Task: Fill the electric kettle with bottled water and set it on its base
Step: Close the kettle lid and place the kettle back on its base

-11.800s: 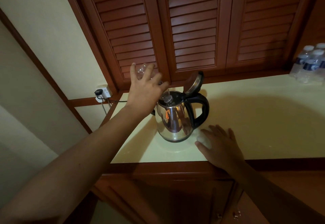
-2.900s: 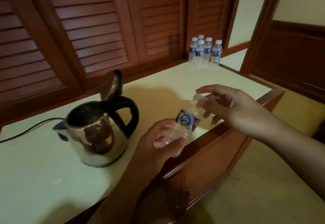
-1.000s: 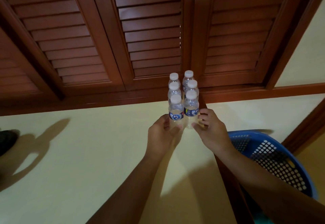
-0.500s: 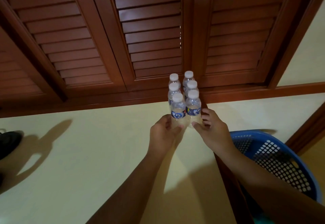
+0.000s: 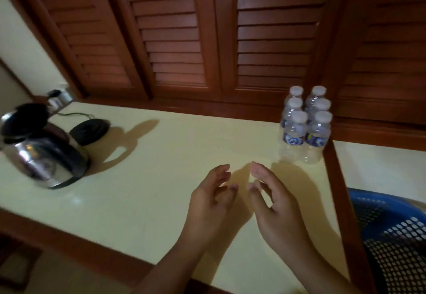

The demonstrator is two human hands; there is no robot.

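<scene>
Stainless steel is gleaming on the round-bodied electric kettle [image 5: 43, 157], which is sitting at the far left of the pale cream countertop [image 5: 161, 155] with its black lid tipped up and its black handle facing right. Just behind and to its right, the flat round black kettle base [image 5: 90, 129] is lying bare on the counter, its thin black cord [image 5: 73, 115] running back toward a wall socket. The kettle is standing off the base, beside it.

Six small clear plastic water bottles with white caps and blue labels [image 5: 304, 130] are standing upright in a tight cluster at the right rear corner of the counter, in front of the reddish-brown louvred wooden doors [image 5: 219, 40].

Both hands are hovering above the counter near its front edge, well apart from the bottles. The left hand [image 5: 213, 198] and the right hand [image 5: 270, 198] are facing each other, fingers loosely curled and spread, each holding nothing. A blue perforated plastic basket [image 5: 391, 231] is sitting below the counter's right end.
</scene>
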